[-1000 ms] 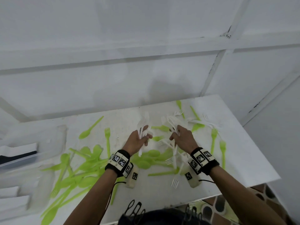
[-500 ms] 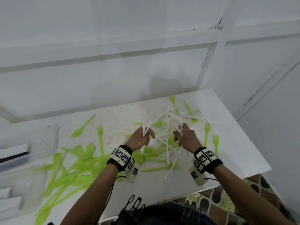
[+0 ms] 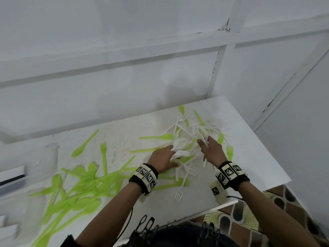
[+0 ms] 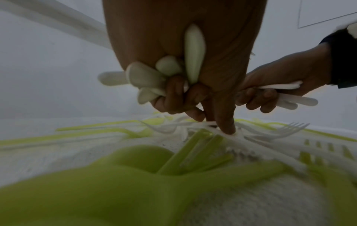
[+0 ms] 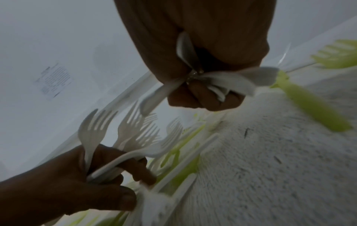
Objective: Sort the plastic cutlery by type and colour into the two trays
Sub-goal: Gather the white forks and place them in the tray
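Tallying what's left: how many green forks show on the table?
3: one green fork left of the left hand, two just right of the right hand; others may hide in the piles.

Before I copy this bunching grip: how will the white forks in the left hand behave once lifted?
The white forks look thin and light, so probably easy to lift. Their handle ends fan out of the left hand unevenly, so smooth plastic may slide loose. The thin tines may snag others in the pile.

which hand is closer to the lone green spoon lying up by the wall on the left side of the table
Left. The left hand lies right of the green spoon, with a green fork between them. The right hand is farther right, beyond the left one.
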